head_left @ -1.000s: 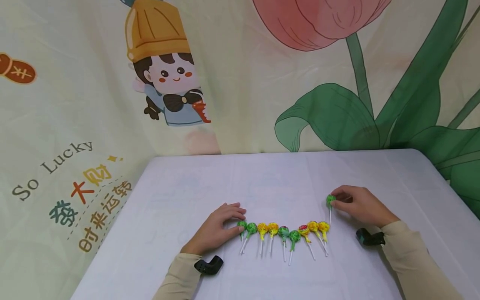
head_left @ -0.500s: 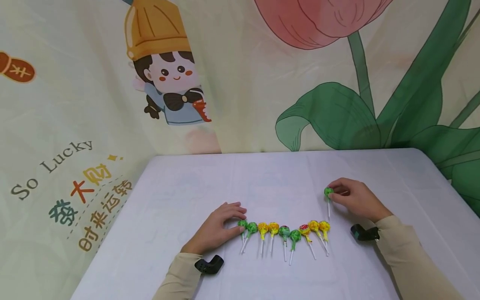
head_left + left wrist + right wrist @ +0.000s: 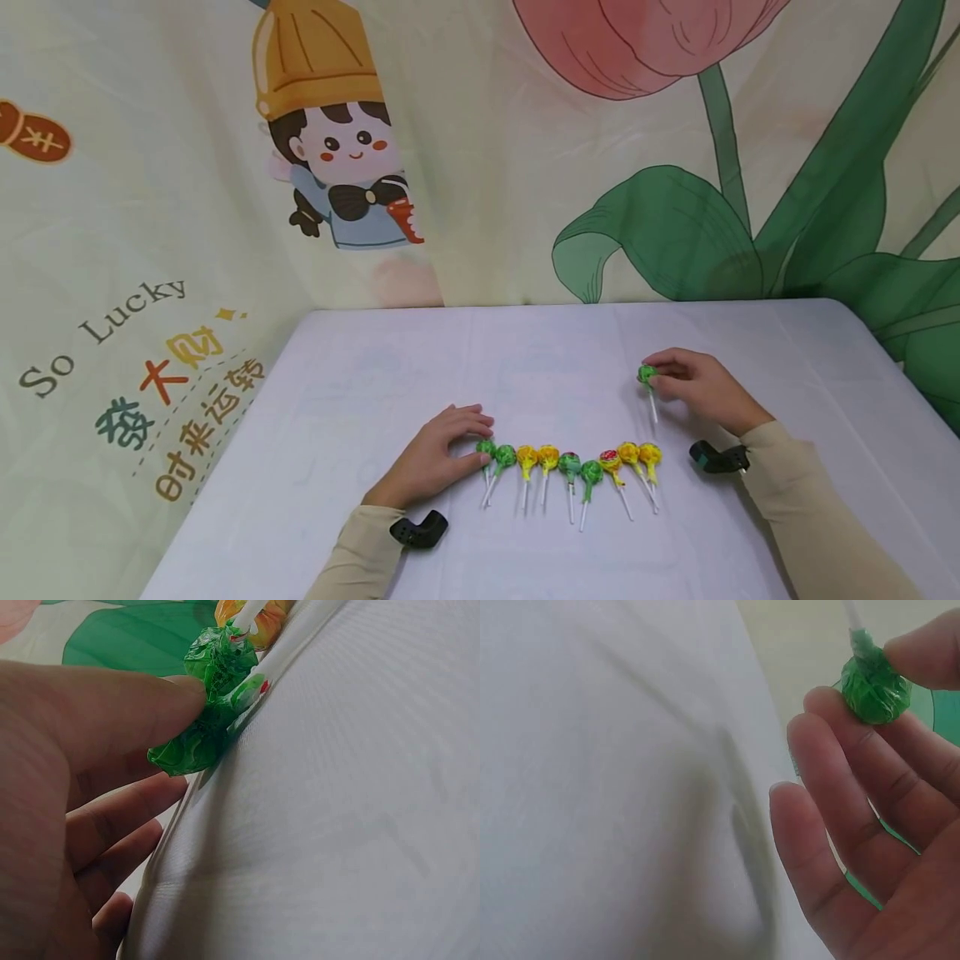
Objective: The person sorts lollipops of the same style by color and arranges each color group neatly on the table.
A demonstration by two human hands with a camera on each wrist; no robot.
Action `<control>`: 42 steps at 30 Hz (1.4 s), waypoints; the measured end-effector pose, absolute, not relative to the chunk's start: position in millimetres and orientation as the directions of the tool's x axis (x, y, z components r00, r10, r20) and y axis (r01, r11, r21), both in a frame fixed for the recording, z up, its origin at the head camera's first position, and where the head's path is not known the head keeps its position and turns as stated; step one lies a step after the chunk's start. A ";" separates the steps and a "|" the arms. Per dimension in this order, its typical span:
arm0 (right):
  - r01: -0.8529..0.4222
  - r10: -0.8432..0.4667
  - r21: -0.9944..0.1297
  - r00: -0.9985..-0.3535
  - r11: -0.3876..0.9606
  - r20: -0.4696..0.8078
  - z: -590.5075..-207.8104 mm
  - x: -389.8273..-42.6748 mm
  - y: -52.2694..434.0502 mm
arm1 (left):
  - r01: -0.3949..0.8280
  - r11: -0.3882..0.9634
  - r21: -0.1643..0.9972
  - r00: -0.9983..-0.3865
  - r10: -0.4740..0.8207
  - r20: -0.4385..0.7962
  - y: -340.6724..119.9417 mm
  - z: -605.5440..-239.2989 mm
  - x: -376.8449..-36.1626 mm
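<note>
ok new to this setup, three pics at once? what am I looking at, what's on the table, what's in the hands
No machine: a person works bare-handed, wearing three cameras. The wide picture is from the head camera; each close-up is from a wrist camera, the black clips at the cuffs. On the white table lies a curved row of eight lollipops, green and yellow, sticks toward the person. The left hand rests flat, fingertips touching the row's leftmost green lollipop. The right hand pinches a ninth, the green lollipop, by its head, apart from the row.
</note>
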State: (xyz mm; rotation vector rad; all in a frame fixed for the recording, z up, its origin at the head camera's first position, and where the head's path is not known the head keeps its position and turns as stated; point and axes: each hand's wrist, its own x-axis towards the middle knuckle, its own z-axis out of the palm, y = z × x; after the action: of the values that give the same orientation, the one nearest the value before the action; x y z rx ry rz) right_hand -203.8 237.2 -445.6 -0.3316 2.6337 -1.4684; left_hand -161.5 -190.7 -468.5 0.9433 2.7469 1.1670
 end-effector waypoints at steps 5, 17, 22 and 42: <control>-0.139 -0.263 -0.863 -0.965 0.485 0.008 -444.4 -204.6 233.2 | 0.518 0.533 0.668 -0.821 0.529 0.215 -192.1 -469.8 -159.6; -0.113 -0.275 -0.883 -0.961 0.455 -0.018 -443.7 -213.8 225.6 | 0.519 0.549 0.655 -0.824 0.525 0.213 -191.6 -469.6 -159.3; -0.104 -0.272 -0.876 -0.962 0.471 -0.033 -442.6 -217.9 222.3 | 0.521 0.550 0.653 -0.822 0.528 0.212 -192.0 -469.0 -159.1; -0.089 -0.283 -0.874 -0.957 0.479 -0.058 -433.3 -230.7 206.0 | 0.535 0.547 0.644 -0.809 0.550 0.206 -193.0 -470.1 -163.0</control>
State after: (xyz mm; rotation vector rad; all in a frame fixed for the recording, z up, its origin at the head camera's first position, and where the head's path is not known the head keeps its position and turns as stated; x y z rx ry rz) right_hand -230.7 206.0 -433.3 -0.3224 2.5290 -1.4767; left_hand -163.0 -193.0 -470.1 0.9632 2.7449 1.1319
